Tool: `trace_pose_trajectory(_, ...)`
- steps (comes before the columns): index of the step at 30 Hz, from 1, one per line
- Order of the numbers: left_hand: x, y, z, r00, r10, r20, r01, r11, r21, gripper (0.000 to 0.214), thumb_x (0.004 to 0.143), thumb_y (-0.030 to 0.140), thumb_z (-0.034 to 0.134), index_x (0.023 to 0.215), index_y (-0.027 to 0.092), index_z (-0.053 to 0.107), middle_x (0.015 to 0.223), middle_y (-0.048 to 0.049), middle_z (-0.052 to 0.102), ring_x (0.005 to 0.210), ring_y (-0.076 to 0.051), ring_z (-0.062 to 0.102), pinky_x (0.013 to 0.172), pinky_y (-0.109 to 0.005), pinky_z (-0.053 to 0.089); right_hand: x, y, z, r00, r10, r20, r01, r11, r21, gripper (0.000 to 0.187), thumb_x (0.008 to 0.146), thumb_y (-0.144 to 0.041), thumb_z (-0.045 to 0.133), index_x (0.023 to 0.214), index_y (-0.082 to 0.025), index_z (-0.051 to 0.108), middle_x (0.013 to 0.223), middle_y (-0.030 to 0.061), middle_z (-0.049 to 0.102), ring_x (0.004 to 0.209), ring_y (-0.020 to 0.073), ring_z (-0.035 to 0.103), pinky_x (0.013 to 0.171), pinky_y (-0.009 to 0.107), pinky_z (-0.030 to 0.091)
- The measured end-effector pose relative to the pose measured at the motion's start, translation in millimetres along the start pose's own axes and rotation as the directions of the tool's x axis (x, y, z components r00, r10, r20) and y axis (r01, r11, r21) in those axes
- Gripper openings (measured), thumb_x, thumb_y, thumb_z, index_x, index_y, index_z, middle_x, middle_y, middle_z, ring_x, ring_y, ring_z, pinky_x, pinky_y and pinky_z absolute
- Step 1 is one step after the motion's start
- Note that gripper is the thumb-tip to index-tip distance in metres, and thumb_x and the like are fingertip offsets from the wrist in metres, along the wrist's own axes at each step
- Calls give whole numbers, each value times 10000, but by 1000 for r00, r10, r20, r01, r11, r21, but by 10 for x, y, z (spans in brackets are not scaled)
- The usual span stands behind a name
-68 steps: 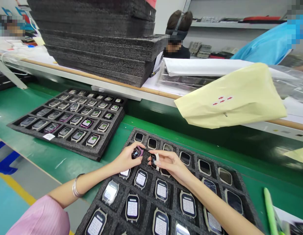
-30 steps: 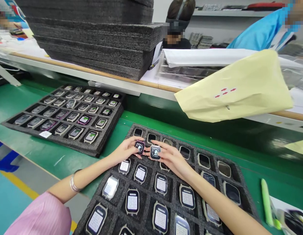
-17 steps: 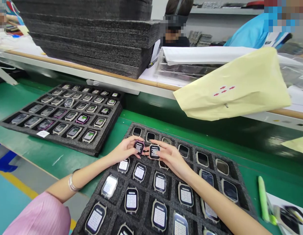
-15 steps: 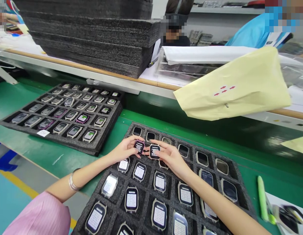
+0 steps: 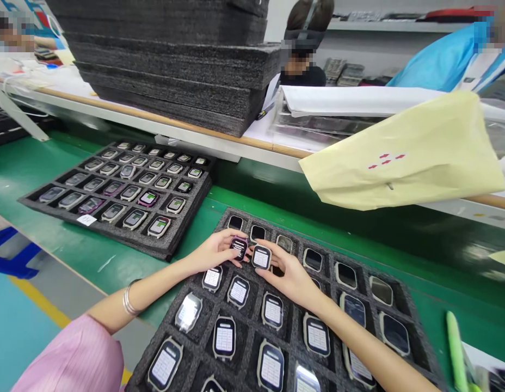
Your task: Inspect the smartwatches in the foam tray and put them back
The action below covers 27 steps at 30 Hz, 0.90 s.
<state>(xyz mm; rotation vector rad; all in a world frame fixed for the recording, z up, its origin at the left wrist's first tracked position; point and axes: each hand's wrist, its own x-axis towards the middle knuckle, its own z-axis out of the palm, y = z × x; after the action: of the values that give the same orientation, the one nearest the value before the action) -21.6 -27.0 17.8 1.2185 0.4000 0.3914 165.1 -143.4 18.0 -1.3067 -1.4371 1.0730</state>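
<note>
A black foam tray (image 5: pixel 403 296) in front of me holds rows of small watch bodies, some with lit white screens, some dark. My left hand (image 5: pixel 211 253) pinches a purple-edged watch body (image 5: pixel 239 247) over the tray's far left part. My right hand (image 5: pixel 287 275) holds a white-edged watch body (image 5: pixel 261 257) right beside it; its screen shows a white grid. Both pieces are side by side, just above the tray's second row. A silver bracelet (image 5: pixel 129 298) is on my left wrist.
A second foam tray (image 5: pixel 177 239) with several watch bodies lies on the green belt at the left. A tall stack of black foam trays (image 5: pixel 174 60) stands on the shelf behind. A yellow bag (image 5: pixel 403 160) hangs over the shelf edge. Other people sit beyond. A green pen (image 5: pixel 456 348) lies at the right.
The screen of the watch body in my right hand went from dark text to a white grid. Both hands stay close together; the view shifted slightly.
</note>
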Motion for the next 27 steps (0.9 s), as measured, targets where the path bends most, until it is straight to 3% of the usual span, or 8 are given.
trace_pose_trajectory(3,1,-10,-9,1000,8,1,-8,1000,3,423,762,308,663,1134,170,517,964,-85,659,852,-202,664,705,-333,562,19,-6,7,991,-137,3,131,943,-305,487,805,-177,643,1269,-235,507,1208,84,520,1103,269,514,966,434,422)
trace_pose_trajectory(5,3,-17,-14,1000,19,-11,-19,1000,11,433,756,332,671,1129,169,524,950,-81,660,831,-199,664,683,-326,564,26,-23,25,979,-198,44,198,894,-401,496,810,-180,650,1278,-240,498,1182,84,506,1104,274,492,958,431,414)
trace_pose_trajectory(14,4,10,-2,999,41,-27,-41,999,3,418,741,311,688,1092,148,530,906,-70,649,793,-188,668,644,-303,564,36,-17,73,968,-229,102,245,779,-577,537,852,-243,669,1332,-247,426,1162,93,523,1060,298,471,918,474,404)
trace_pose_trajectory(19,6,8,-13,999,48,-23,-48,999,14,449,731,307,695,1114,148,523,955,-95,658,815,-193,667,671,-318,560,37,-93,-21,963,-244,112,260,744,-615,498,866,-304,652,1317,-222,455,1241,110,479,1130,298,438,966,457,375)
trace_pose_trajectory(23,-1,24,-17,999,50,-4,-50,999,16,479,715,268,708,1131,154,501,969,-100,654,824,-195,662,696,-338,553,24,-242,-261,980,-167,109,198,746,-636,181,949,-314,500,1043,-205,608,1008,83,583,964,258,533,861,403,435)
trace_pose_trajectory(27,-7,45,-42,997,77,14,-78,996,31,555,679,193,733,1169,182,472,1014,-95,634,883,-192,646,751,-335,530,-95,-331,-526,989,4,146,106,669,-735,257,967,-337,427,858,-198,614,855,62,600,849,250,563,770,389,453)
